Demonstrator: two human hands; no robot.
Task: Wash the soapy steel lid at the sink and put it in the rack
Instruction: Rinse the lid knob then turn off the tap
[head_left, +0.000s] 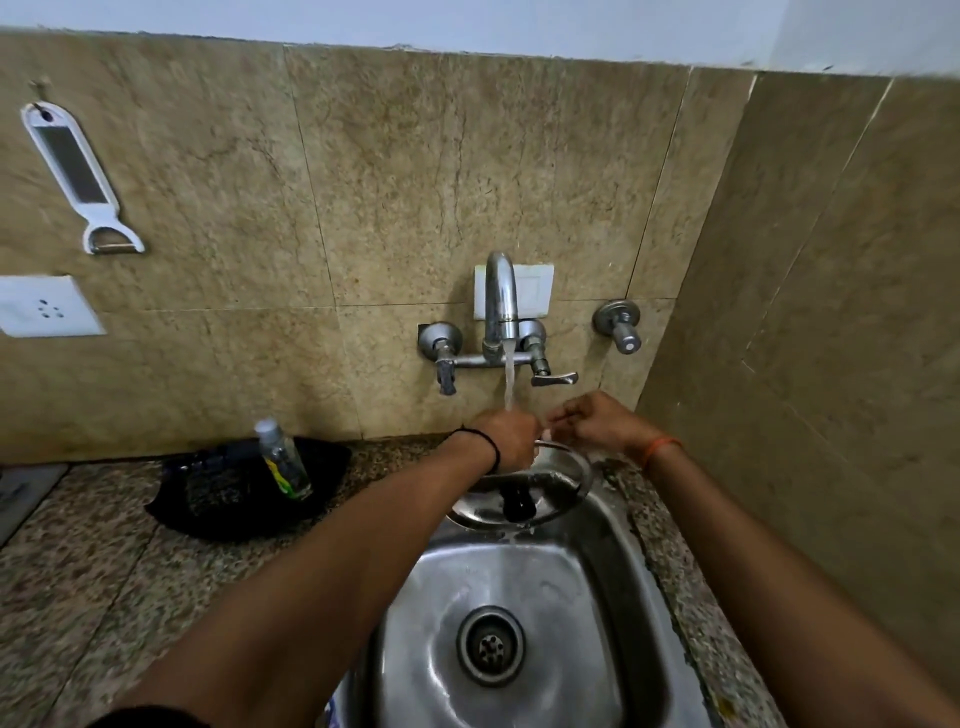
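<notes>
A round steel lid with a black knob is held tilted over the back of the steel sink. Its knob side faces me. My left hand grips the lid's upper left rim, right under the water stream falling from the tap. My right hand holds the upper right rim, fingers curled over the edge. Water runs off the lid's lower edge into the basin.
A black dish rack sits on the speckled counter left of the sink, with a small clear bottle standing in it. A spare valve is right of the tap. A white peeler and socket are on the left wall.
</notes>
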